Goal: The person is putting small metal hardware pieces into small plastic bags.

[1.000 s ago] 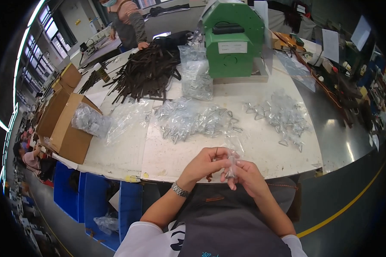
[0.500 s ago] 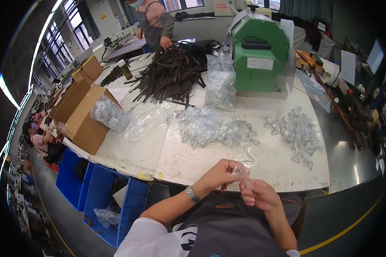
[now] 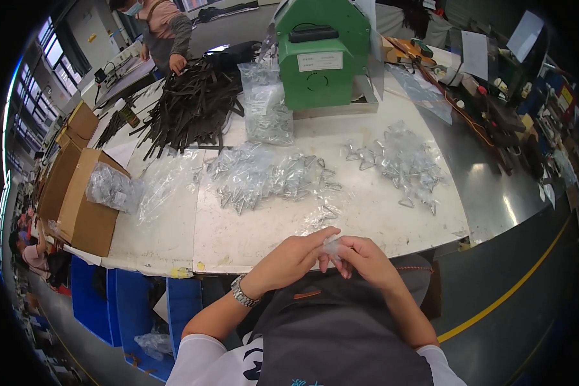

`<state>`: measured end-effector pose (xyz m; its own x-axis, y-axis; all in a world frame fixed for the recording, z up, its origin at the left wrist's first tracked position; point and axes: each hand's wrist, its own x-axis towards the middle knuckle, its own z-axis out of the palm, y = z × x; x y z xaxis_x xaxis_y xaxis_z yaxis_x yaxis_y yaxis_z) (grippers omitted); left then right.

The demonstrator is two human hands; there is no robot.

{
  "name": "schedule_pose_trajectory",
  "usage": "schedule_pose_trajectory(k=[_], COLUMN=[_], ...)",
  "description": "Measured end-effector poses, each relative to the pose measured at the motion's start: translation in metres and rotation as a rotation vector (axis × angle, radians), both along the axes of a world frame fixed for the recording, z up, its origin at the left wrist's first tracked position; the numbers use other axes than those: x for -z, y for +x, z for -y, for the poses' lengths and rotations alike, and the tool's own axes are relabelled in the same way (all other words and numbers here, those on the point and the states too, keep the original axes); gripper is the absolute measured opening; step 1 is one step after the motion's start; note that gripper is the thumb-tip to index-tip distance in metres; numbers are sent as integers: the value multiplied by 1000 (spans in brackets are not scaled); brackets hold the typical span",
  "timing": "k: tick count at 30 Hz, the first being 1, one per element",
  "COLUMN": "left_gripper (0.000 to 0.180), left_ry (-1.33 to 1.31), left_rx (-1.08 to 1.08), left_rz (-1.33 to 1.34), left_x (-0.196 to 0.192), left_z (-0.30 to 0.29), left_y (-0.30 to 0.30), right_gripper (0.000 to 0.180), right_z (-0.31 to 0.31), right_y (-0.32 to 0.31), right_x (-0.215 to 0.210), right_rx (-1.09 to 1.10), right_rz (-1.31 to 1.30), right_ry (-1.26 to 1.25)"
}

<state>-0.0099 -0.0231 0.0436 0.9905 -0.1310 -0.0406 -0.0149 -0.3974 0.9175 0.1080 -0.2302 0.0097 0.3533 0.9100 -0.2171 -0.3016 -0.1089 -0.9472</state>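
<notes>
Just in front of the table's near edge, both of my hands close on a small clear plastic bag (image 3: 332,246). My left hand (image 3: 294,259), with a metal watch at its wrist, grips it from one side, and my right hand (image 3: 365,257) from the other. Whatever the bag contains is hidden by my fingers. Beyond them lies a pile of clear bags with triangular metal rings (image 3: 264,180). A second pile of bagged metal rings (image 3: 408,161) spreads to the right. A few more rings (image 3: 325,214) lie closest to my hands.
A green machine (image 3: 321,64) stands at the back beside a large filled plastic bag (image 3: 266,109). Dark strips (image 3: 190,106) are heaped at the back left, where a co-worker (image 3: 164,32) handles them. An open cardboard box (image 3: 87,206) sits left; blue bins (image 3: 128,309) stand below.
My view has swung right, so the table's contents sit further left. My hands have come closer together around the small bag, covering more of it.
</notes>
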Motion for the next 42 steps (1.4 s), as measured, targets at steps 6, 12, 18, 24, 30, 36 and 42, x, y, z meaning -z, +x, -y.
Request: schedule_pose_trajectory(k=[6,12,18,24,30,36,42], left_gripper=[54,45,36,32,20,26,31], left_ry=[-354,-124,-251,-923,264,823,1019], left_rx=[8,-113,-223,-139,-388,-318,-14], left_rz=[-303,20,-8,-360,316,470,441], left_x=[21,62,65,61,53,65,67], left_z=[4,12,6,-8,-17,-26,-31], left_y=[5,8,29,42,48,115,145], right_gripper=[24,23,16,20,38,41,52], right_z=[2,-1,-12,-2,6,-33,-36], right_y=[-18,-27,-20,35,107,63,27], right_x=[3,2,8,9,18,45,52], right_rx=[150,212,290,537,893,292,341], right_rz=[382,385,496,574,1533,1408,1577], right_ry=[-175,-200,-128,-59,-296,-79,-199])
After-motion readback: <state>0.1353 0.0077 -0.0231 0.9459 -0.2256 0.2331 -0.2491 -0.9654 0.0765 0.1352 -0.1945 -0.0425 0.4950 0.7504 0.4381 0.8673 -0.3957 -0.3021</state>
